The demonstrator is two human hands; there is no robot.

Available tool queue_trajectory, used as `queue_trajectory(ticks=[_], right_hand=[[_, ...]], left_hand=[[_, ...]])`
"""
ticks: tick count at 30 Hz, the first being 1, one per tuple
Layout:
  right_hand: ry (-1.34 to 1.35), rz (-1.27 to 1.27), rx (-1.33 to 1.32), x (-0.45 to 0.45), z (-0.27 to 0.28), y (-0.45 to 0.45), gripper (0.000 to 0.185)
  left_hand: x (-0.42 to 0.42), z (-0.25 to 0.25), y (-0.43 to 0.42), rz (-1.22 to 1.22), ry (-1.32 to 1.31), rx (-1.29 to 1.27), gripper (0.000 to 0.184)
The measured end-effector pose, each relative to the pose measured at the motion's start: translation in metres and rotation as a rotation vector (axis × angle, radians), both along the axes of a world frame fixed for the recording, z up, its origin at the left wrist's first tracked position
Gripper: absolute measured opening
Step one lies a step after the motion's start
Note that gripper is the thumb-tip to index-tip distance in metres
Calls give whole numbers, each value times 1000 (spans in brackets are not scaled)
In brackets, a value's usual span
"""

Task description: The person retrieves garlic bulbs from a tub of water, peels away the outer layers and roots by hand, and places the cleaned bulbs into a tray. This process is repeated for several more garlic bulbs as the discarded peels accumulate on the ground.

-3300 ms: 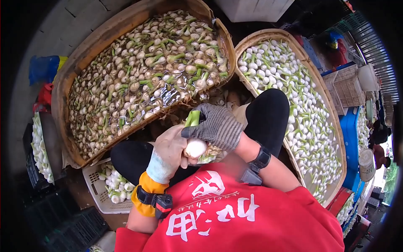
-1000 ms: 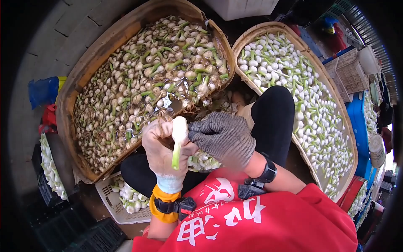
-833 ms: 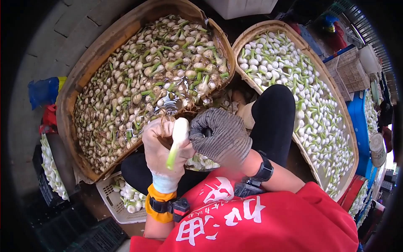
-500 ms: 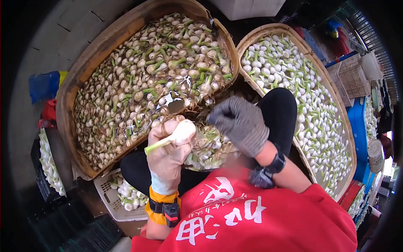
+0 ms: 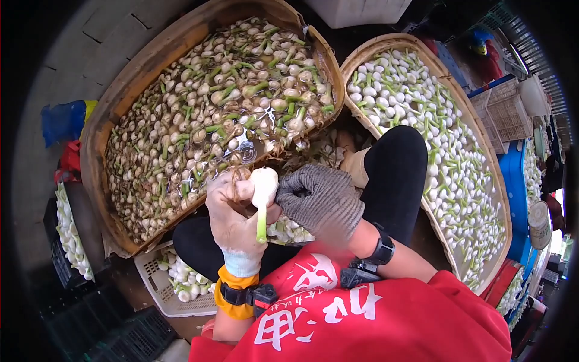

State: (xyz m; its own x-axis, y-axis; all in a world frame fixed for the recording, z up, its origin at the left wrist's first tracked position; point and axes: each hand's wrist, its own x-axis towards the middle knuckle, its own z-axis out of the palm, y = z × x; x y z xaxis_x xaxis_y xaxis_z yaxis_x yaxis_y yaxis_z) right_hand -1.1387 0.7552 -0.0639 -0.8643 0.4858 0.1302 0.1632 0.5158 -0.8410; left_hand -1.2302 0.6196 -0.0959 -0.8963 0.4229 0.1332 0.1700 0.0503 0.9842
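Observation:
My left hand (image 5: 232, 220), in a pale glove with an orange cuff, is closed around a garlic bulb (image 5: 263, 186). The bulb is white and smooth, its short green stem pointing down towards me. Brownish strands of peel hang at the left fingers. My right hand (image 5: 319, 199), in a grey knitted glove, is curled closed right beside the bulb; its fingertips and anything in them are hidden. Below both hands lies a heap of pale garlic peelings (image 5: 289, 231), partly covered.
A large tub (image 5: 96, 145) of unpeeled garlic in water stands ahead left. Another tub (image 5: 503, 211) on the right holds clean white bulbs with stems. At lower left sits a white plastic basket (image 5: 187, 309) with peeled garlic. My dark-trousered knee (image 5: 401, 157) is raised between the tubs.
My right hand has come down and left to the bulb. The bulb has turned in my left hand, so its stem, which pointed left, now points down.

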Motion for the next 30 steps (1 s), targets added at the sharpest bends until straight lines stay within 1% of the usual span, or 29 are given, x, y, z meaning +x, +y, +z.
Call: queue_trajectory(ticks=[2, 3, 4, 5, 6, 7, 8, 9, 10, 11, 12, 13, 14, 15, 17, 18, 20, 21, 23, 24, 25, 27, 28, 29, 30], right_hand=[[-47, -3, -41, 0, -3, 2, 13], [15, -62, -31, 1, -5, 3, 13], [79, -122, -20, -1, -4, 7, 13], [36, -195, 22, -1, 1, 22, 11], [97, -256, 172, -8, -23, 54, 13], [158, -322, 324, -10, -50, 77, 19], [158, -329, 328, -5, -56, 78, 19], [183, -257, 60, -3, -59, 79, 22], [197, -172, -210, -4, -48, 75, 24], [69, 7, -526, 4, -35, 56, 26], [98, 155, -616, 8, -35, 35, 30], [94, 328, -221, 3, -41, 28, 37], [29, 206, -224, -1, -22, 6, 43], [25, 210, -204, -6, -27, -1, 43], [60, 115, -182, -13, -30, -7, 38], [65, 117, -189, -14, -33, -8, 38], [62, 134, 102, -11, -43, -9, 31], [63, 136, 100, -9, -47, -8, 31], [201, 83, 324, -6, -56, -6, 25], [248, 20, 351, -8, -69, -7, 26], [252, 27, 345, -12, -77, -6, 26], [103, 40, -186, -19, -90, 2, 27], [-24, 42, -11, -16, -99, 7, 26], [-16, 46, -10, -12, -113, 14, 26], [-130, 54, -28, -5, -129, 20, 27]], left_hand=[[-1, 8, -2, -115, 43, 30, 51], [-5, 10, -5, -112, 41, 30, 51], [-11, 12, -7, -267, -6, 74, 47], [-15, 16, -9, -421, -53, 118, 44], [-4, 32, -6, -374, -213, 243, 34], [-3, 32, -7, -377, -214, 242, 34], [-4, 32, -8, -379, -330, 205, 31], [-7, 32, -6, -373, -441, 172, 27], [-12, 22, -3, -427, -422, 295, 27], [-9, 16, -2, -421, -430, 296, 27], [-5, 10, 1, -411, -303, 304, 33], [-2, 5, 4, -402, -173, 313, 38], [-2, 1, 7, -485, -23, 278, 48], [-3, 1, 9, -562, 130, 238, 58], [8, 9, 18, -449, 1, 284, 56], [6, 8, 18, -448, 4, 276, 56], [5, 4, 17, -380, -131, 297, 67], [4, 4, 19, -378, -131, 295, 67], [5, 2, 23, -313, -190, 337, 69], [5, 2, 25, -303, -189, 333, 69], [4, 1, 26, -290, -283, 378, 66], [0, 0, 32, -266, -466, 470, 60], [-1, -2, 36, -199, -544, 528, 56], [-14, -17, 37, -105, -617, 493, 50], [-25, -31, 38, -80, -445, 299, 47]])
